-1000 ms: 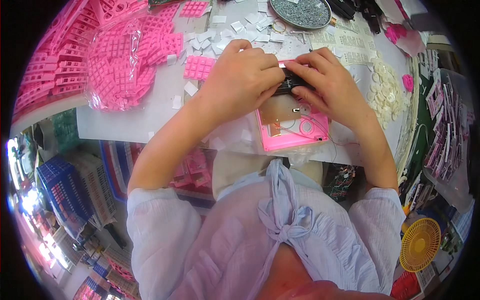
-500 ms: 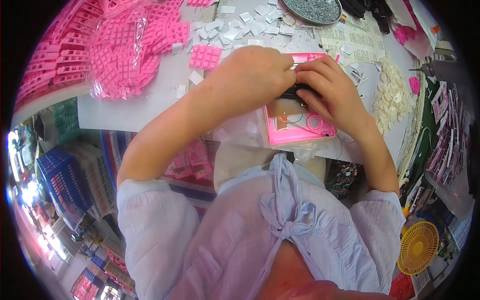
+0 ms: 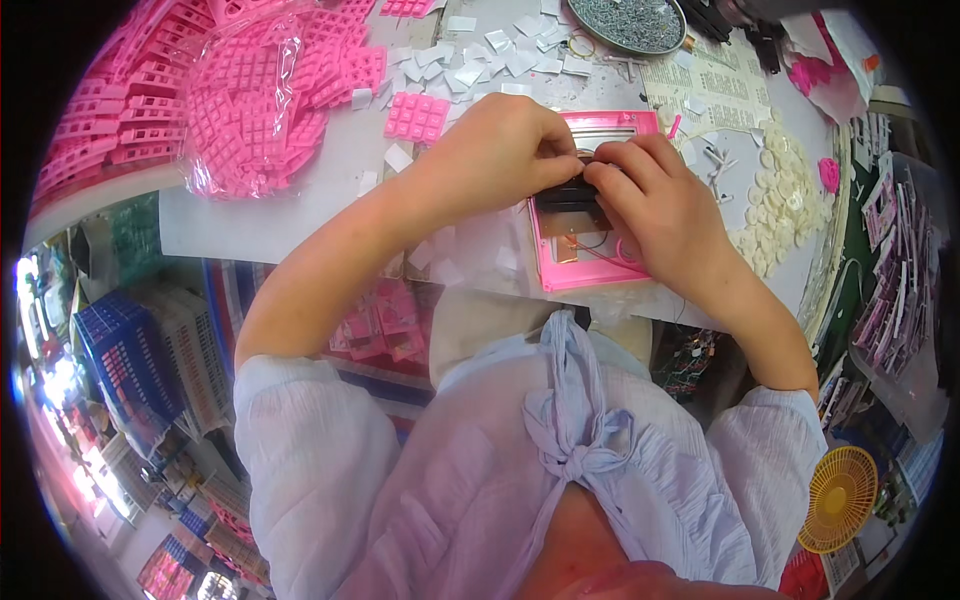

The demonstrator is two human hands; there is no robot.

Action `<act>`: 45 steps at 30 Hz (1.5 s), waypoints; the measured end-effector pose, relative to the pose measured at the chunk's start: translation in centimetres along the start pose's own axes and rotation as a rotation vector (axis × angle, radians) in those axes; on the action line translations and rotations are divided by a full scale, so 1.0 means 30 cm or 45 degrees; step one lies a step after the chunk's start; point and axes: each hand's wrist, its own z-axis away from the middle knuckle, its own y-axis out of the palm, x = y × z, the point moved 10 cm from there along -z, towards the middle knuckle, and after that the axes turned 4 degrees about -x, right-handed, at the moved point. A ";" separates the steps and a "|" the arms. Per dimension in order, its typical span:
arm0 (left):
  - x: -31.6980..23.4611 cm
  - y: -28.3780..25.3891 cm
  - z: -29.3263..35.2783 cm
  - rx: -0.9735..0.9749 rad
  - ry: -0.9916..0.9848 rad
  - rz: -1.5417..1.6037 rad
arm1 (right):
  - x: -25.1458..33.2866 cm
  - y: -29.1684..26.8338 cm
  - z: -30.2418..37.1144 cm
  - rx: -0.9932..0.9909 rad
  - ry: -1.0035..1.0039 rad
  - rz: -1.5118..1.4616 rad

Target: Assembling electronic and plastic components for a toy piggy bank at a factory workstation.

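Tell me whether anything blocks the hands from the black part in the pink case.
Nothing visible does: fingertips of the left hand and right hand are right at the black part in the pink case. What their fingers cover, I can't tell.

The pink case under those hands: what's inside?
Inside the pink case show a black part, a brown board and thin wires. The left hand and right hand hide some of it; what lies under them, or beneath the black part, cannot be seen.

Two hands (image 3: 500,150), one pink casing (image 3: 598,273), one round dish (image 3: 640,48) far, one yellow basket (image 3: 838,500) right, one clear bag (image 3: 243,130) left
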 end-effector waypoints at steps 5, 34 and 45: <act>-0.009 0.016 -0.012 0.064 0.005 -0.090 | 0.062 -0.006 -0.008 0.091 -0.063 0.209; -0.029 -0.045 -0.641 -0.560 0.496 -0.905 | -0.549 -0.421 -0.096 -0.439 0.423 -1.276; -0.261 -0.078 -0.101 -0.502 0.816 -0.540 | -0.175 -0.341 -0.073 -0.525 -0.122 -1.921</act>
